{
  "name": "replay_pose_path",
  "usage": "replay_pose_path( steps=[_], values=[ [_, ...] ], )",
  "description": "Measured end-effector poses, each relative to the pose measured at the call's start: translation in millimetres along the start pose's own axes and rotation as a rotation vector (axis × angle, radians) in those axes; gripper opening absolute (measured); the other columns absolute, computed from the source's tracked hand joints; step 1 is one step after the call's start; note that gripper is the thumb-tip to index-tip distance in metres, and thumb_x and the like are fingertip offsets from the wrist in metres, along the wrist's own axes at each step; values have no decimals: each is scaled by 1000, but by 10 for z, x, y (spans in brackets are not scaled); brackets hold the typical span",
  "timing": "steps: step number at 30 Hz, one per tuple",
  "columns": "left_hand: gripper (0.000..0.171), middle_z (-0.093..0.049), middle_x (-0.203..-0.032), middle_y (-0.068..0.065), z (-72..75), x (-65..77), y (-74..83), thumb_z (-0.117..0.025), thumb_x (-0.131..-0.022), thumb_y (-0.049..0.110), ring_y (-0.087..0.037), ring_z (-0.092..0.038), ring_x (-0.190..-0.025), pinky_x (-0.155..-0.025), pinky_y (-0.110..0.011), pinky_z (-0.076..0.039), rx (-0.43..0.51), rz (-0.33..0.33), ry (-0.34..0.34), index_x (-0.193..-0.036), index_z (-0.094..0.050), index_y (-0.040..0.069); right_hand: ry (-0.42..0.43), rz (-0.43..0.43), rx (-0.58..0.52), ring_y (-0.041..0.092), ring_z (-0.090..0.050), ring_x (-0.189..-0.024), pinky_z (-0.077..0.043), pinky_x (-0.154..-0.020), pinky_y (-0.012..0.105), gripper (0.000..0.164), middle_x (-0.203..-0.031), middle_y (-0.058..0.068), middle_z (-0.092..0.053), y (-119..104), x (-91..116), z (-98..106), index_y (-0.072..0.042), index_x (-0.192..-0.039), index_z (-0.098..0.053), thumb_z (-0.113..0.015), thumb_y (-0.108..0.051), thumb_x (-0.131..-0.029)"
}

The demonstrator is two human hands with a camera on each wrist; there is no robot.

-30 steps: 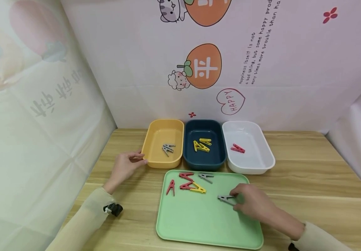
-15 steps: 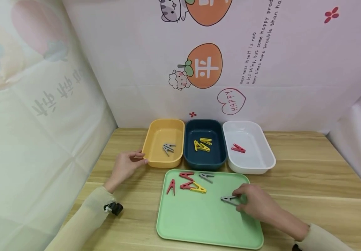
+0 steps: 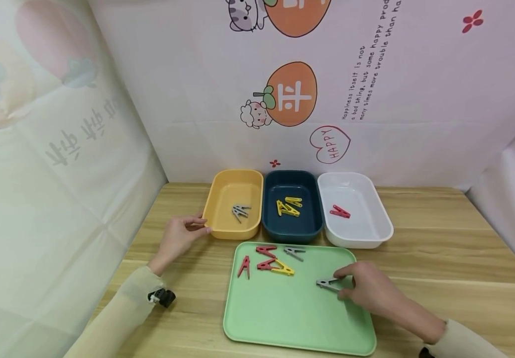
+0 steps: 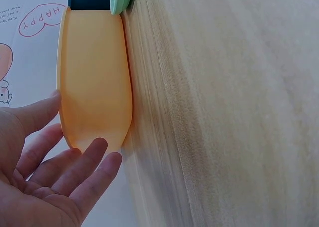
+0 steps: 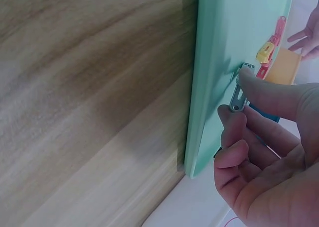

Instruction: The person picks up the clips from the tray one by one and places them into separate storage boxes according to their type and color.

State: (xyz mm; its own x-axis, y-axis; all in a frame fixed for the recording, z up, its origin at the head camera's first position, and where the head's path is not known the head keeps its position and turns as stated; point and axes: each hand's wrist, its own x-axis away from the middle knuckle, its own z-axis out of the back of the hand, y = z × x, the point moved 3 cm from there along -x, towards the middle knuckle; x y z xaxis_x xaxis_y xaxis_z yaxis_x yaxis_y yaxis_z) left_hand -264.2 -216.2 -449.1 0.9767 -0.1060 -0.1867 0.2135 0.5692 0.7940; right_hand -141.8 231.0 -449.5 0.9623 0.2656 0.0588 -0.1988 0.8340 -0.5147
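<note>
My right hand (image 3: 369,291) pinches a grey clothespin (image 3: 325,284) by its legs, close over the right part of the green tray (image 3: 293,318). In the right wrist view this clothespin (image 5: 239,95) sits between thumb and fingertips. My left hand (image 3: 181,239) touches the near left corner of the yellow bin (image 3: 221,199), its fingers loosely extended along the wall. On the tray's far left lie several red clothespins (image 3: 244,267), a yellow clothespin (image 3: 283,268) and another grey one. Grey clothespins (image 3: 240,212) lie inside the yellow bin.
A dark blue bin (image 3: 292,233) with yellow clothespins (image 3: 288,208) stands beside the yellow one. To its right is a white bin (image 3: 364,214) holding a red clothespin (image 3: 340,212). All rest on the wooden table (image 3: 436,238), before a printed cloth backdrop (image 3: 221,99).
My right hand has shifted slightly to the right with the grey clothespin between its fingers. The left hand has stayed at the yellow bin's corner.
</note>
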Motion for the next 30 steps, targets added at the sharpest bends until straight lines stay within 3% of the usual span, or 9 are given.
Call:
replay_pose_path(
  steps=[7, 15, 23, 30],
  values=[
    [35, -67, -137, -18, 6, 8, -1, -88, -89, 17, -34, -74, -107, -84, -39, -63, 3, 6, 1, -116, -78, -3, 21, 35, -5, 8, -47, -60, -42, -50, 27, 34, -73, -11, -61, -24, 17, 22, -16, -104, -83, -95, -8, -74],
    [33, -68, -134, -18, -3, 0, -2, -89, -88, 15, -33, -75, -104, -82, -37, -63, 4, -10, 14, -113, -79, -3, 28, 47, -24, 8, -47, -61, -42, -51, 27, 32, -77, -11, -63, -66, 21, 63, -15, -106, -83, -94, -9, -77],
    [31, -69, -132, -19, -12, -15, -1, -89, -87, 12, -32, -75, -104, -82, -37, -63, 12, -24, 26, -111, -79, -4, 51, 23, -57, 12, -45, -58, -41, -49, 27, 33, -62, -5, -51, -128, -10, 164, -10, -112, -83, -92, -10, -81],
    [31, -68, -133, -19, -11, -9, -10, -89, -88, 12, -33, -75, -104, -82, -36, -63, 15, -26, 25, -112, -79, -5, 79, 50, -38, 14, -45, -64, -38, -52, 27, 32, -64, -5, -50, -186, -47, 271, -10, -112, -83, -93, -11, -81]
  ],
)
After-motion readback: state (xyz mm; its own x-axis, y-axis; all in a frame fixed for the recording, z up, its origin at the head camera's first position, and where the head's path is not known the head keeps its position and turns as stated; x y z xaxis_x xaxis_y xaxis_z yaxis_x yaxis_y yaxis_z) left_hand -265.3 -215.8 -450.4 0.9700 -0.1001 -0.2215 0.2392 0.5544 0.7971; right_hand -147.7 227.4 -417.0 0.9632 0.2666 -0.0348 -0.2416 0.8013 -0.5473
